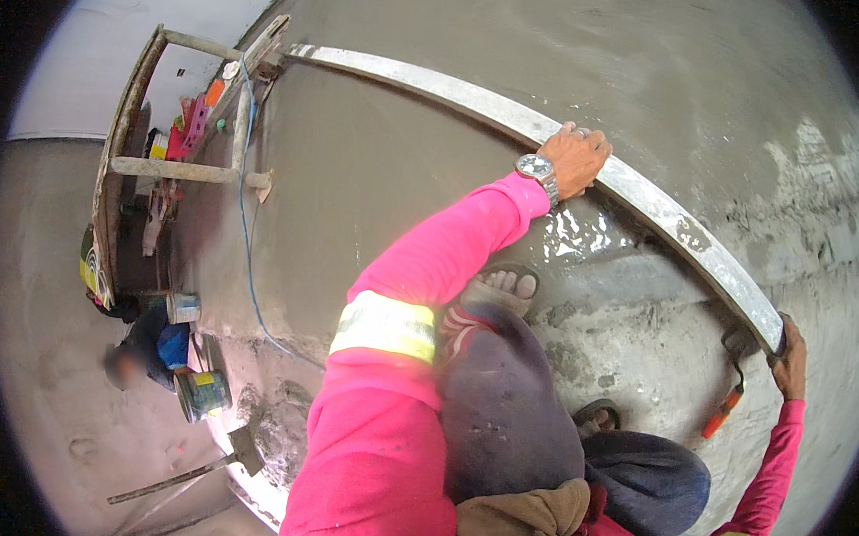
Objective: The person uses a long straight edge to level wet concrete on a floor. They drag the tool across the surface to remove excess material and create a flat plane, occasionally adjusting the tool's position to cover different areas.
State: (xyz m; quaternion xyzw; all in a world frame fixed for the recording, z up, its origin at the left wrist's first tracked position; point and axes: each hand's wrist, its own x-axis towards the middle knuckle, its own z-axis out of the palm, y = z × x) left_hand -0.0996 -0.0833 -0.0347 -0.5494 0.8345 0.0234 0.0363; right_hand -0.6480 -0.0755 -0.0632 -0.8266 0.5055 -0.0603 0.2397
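My left hand (573, 159), wearing a wristwatch, is closed on the long pale metal straightedge (681, 221), a little right of its middle. My right hand (788, 365) grips the bar's lower right end, its fingers partly wrapped round the edge. The bar lies across wet grey mortar (405, 162), which has a glossy puddle just below my left hand. A hand tool with an orange handle (722, 415) rests on the rougher grey surface left of my right hand. My sandalled foot (515, 286) shows beside my left forearm.
At the upper left stands a wooden frame (185, 169) with colourful objects behind it and a blue cord (246, 231) running down past it. A person (148, 342) is at the lower left beside a bucket (200, 397). A long-handled tool (171, 477) lies below.
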